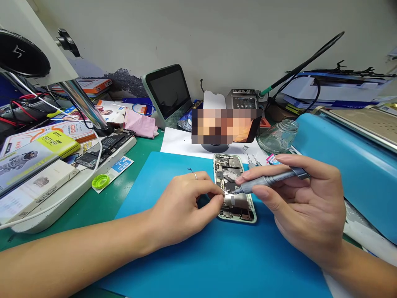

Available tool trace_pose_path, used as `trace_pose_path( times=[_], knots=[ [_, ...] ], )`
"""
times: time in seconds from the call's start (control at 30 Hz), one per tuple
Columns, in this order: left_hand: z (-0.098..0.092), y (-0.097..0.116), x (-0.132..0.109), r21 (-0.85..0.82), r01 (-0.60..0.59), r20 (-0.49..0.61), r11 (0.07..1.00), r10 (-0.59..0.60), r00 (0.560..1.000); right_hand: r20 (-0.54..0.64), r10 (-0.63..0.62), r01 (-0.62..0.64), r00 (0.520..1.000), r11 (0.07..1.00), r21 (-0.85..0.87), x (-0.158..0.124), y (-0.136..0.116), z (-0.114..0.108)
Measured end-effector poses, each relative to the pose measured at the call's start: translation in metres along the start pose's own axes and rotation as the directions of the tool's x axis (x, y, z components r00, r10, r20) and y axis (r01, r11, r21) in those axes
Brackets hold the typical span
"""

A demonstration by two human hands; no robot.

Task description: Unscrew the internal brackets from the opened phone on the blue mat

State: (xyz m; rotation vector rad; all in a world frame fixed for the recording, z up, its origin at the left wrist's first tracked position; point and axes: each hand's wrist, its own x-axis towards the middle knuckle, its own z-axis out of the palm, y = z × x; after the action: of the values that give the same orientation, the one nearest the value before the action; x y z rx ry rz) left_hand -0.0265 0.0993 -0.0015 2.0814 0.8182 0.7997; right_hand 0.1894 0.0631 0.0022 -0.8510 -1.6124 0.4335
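Note:
An opened phone [235, 170] lies on the blue mat [198, 256], its circuit boards exposed. My right hand [307, 211] grips a grey screwdriver [269, 180] whose tip points left onto the phone's left edge near the middle. My left hand [186, 207], with a ring on one finger, has its fingers curled in a pinch against the phone's left side, right at the screwdriver tip. What the pinch holds, if anything, is too small to see.
A microscope base [62, 182] with boxes, cables and a green cap [100, 181] stands at the left. Behind the phone are a small screen device [169, 95], a soldering station [245, 99], a glass jar [279, 136] and spare screwdriver bits [252, 160]. A blue machine [347, 161] stands at the right.

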Motion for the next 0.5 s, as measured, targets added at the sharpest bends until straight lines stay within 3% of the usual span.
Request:
trace_pose_path(
  times=[0.5],
  knots=[
    [-0.0008, 0.0008, 0.0011, -0.007, 0.012, 0.014, 1.000, -0.012, 1.000, -0.013, 0.015, -0.015, 1.000, 1.000, 0.001, 0.0008, -0.0004, 0.0009]
  ],
)
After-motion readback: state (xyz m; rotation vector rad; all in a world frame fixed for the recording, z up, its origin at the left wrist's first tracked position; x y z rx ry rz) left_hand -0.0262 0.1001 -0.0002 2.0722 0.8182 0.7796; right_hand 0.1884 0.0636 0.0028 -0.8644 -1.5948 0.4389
